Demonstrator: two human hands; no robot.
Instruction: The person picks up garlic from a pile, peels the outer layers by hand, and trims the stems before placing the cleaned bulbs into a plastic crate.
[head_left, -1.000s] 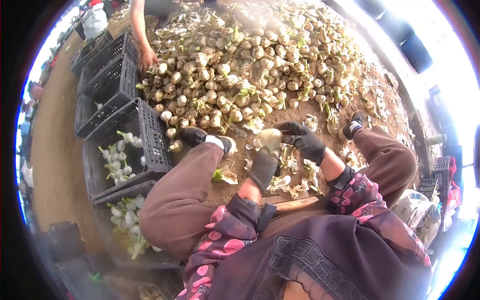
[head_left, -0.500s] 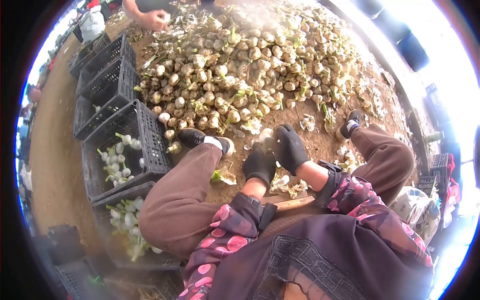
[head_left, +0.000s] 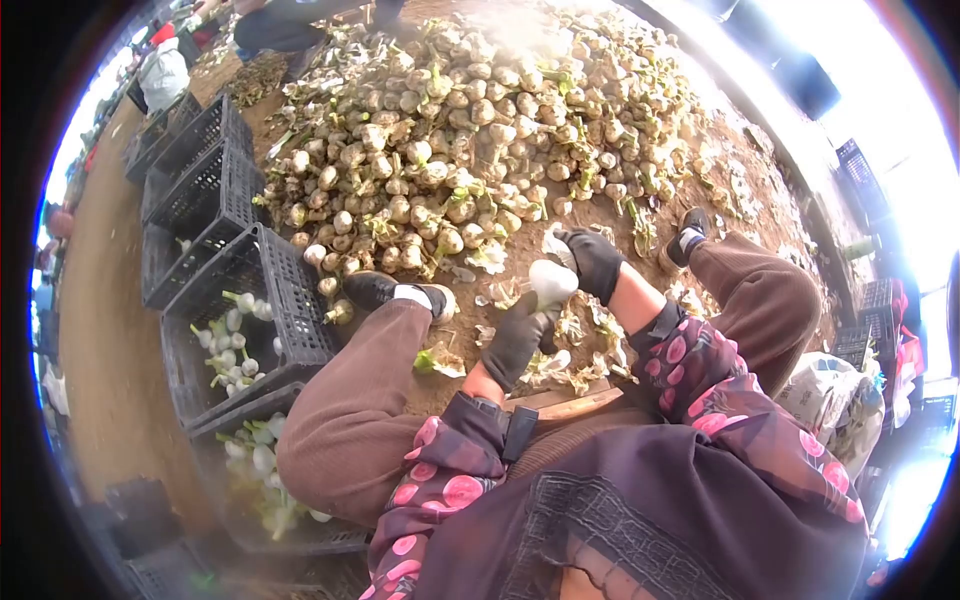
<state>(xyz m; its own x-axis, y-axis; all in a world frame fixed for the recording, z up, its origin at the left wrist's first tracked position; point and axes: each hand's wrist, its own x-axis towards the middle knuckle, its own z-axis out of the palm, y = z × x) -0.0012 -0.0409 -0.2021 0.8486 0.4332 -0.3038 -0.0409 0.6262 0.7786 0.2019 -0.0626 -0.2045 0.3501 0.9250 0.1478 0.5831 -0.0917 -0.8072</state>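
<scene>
A clean white bulb (head_left: pixel 552 284) is held in my left hand (head_left: pixel 517 338), which wears a dark glove and has its fingers wrapped round the bulb's lower side. My right hand (head_left: pixel 592 262), gloved too, is just up and to the right of the bulb, its fingers closed on a pale piece of peel (head_left: pixel 558 246). Loose peelings (head_left: pixel 560 368) lie on the ground under both hands. Beyond them spreads a large heap of unpeeled bulbs (head_left: pixel 450 150) with dry skins and some green stalks.
Black crates (head_left: pixel 300 318) line the left side, two of them holding peeled white bulbs (head_left: pixel 238 345). A wooden board (head_left: pixel 570 403) lies between my legs. Part of another person (head_left: pixel 285 25) shows at the top left. A white sack (head_left: pixel 825 400) stands at the right.
My hands have moved apart, the right one up and to the right with a piece of peel. The white bulb now shows more fully. The other person's hand has left the view.
</scene>
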